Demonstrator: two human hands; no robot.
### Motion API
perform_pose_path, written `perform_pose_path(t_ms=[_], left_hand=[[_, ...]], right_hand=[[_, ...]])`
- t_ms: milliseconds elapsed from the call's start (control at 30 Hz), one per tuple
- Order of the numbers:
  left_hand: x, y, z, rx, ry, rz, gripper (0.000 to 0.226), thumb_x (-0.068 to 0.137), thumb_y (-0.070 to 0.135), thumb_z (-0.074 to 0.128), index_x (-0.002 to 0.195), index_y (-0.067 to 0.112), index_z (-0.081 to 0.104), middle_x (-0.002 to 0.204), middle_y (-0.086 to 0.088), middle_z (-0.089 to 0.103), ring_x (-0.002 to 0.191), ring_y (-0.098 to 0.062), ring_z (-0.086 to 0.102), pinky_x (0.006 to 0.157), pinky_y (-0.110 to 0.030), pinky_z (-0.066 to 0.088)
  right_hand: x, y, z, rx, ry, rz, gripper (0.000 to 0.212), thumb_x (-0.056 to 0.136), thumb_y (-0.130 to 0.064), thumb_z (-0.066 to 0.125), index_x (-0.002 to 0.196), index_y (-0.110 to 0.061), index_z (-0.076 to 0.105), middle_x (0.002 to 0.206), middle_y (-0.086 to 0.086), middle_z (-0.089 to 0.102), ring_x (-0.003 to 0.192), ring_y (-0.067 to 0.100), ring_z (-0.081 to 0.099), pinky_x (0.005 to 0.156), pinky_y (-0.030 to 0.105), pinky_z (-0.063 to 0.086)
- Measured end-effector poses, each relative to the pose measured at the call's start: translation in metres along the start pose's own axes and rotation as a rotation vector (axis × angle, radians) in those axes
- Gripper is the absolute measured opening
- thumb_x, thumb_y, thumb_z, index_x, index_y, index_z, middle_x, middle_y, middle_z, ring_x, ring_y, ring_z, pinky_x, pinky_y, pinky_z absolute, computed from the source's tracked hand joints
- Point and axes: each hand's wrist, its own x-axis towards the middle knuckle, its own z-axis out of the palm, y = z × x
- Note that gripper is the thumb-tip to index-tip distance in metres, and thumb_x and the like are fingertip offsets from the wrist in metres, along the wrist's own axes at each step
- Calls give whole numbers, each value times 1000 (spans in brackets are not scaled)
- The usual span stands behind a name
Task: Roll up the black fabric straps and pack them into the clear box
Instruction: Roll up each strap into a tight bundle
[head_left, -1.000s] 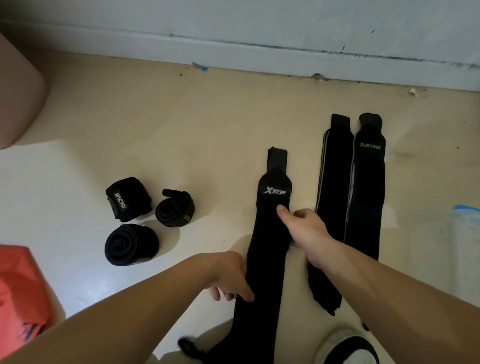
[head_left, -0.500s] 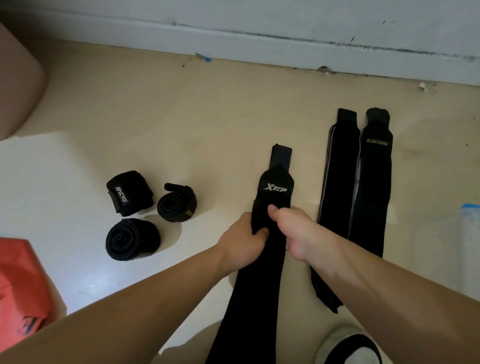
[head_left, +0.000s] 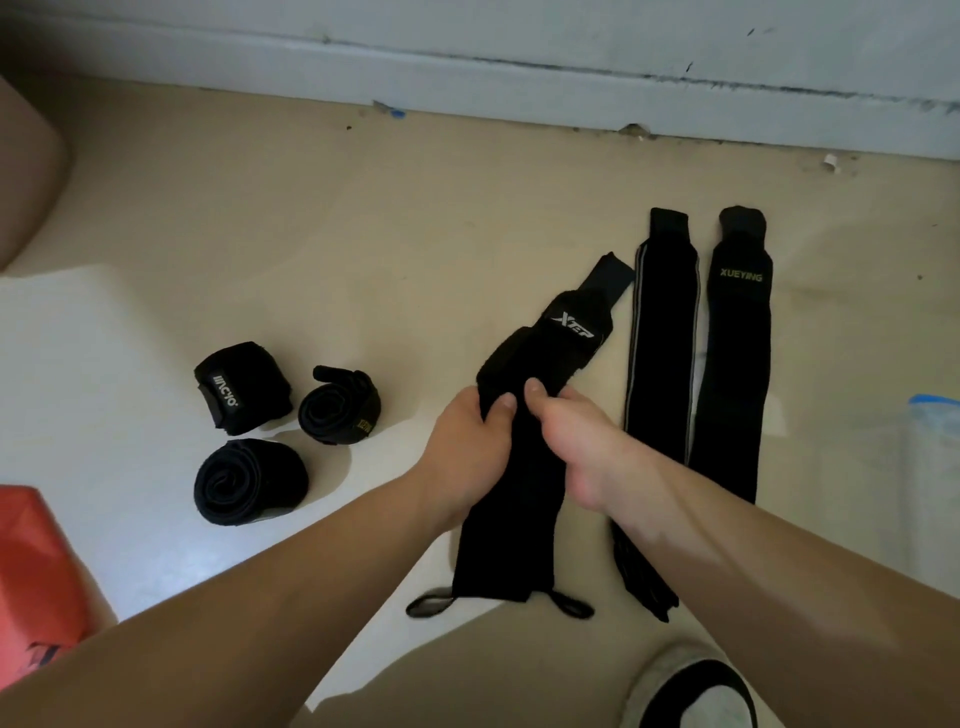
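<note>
- Left grip (head_left: 467, 447): clenched on the XTEP strap (head_left: 511, 519), thumb pressed on the top face, fingers tucked behind the fabric at its left edge.
- Right grip (head_left: 576, 441): grasping the same strap just beside the left grip, thumb on the top face, fingers hidden beneath the fabric.
- XTEP strap: black and unrolled, held about mid-length, nearer the logo end. Far end with white logo and narrow tab leaning to the right, tab tip just beside the striped strap (head_left: 662, 338). Near end down on the floor (head_left: 363, 234), two thin loops spread to either side.
- Striped strap: flat on the floor to the right of the held strap, grey line down each long edge, near end partly hidden behind the right forearm.
- XUEYING strap (head_left: 737, 364): flat on the floor, alongside the striped strap on its right.
- Three rolled straps (head_left: 340, 410): grouped close together on the floor, well left of both grips. Far-left one (head_left: 241, 387) with white lettering, nearest one (head_left: 249, 480) coil-end up.
- Edge of the clear box (head_left: 935, 447): visible only at the right border, blue piece at its top. Contents not discernible.
- Red object (head_left: 36, 561) at the left border, shoe (head_left: 691, 691) at the bottom edge.
</note>
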Motion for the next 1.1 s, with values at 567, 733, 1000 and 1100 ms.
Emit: perform_pose_path(t_ms=[567, 733, 1000, 1100], left_hand=[[-35, 4, 1, 34, -155, -25, 16, 104, 31, 60, 119, 33, 61, 116, 10, 74, 110, -13, 71, 103, -38, 57], [-57, 40, -14, 72, -252, 33, 21, 97, 18, 61, 114, 29, 67, 111, 1, 79, 105, -18, 75, 100, -41, 60], [-113, 108, -37, 119, -200, 134, 18, 106, 33, 57, 119, 25, 67, 112, 1, 78, 104, -18, 75, 99, -40, 60], [-117, 107, -38, 139, -150, 138, 27, 109, 41, 53, 122, 21, 67, 112, -1, 77, 102, -19, 75, 90, -35, 63]], right_hand=[[-26, -52, 2, 111, 5, -193, 41, 96, -27, 80, 133, -18, 66, 123, 13, 75, 108, 35, 73, 89, 51, 62], [-70, -69, 13, 21, -8, -322, 29, 104, -21, 69, 133, -24, 63, 122, 7, 71, 108, 30, 69, 88, 48, 61], [-114, -91, -4, -96, 34, -354, 52, 106, -61, 45, 140, -24, 59, 129, 8, 71, 114, 30, 70, 98, 49, 61], [-107, -69, -12, -147, 38, -296, 58, 108, -67, 30, 132, -27, 64, 121, 7, 76, 110, 27, 72, 93, 44, 61]])
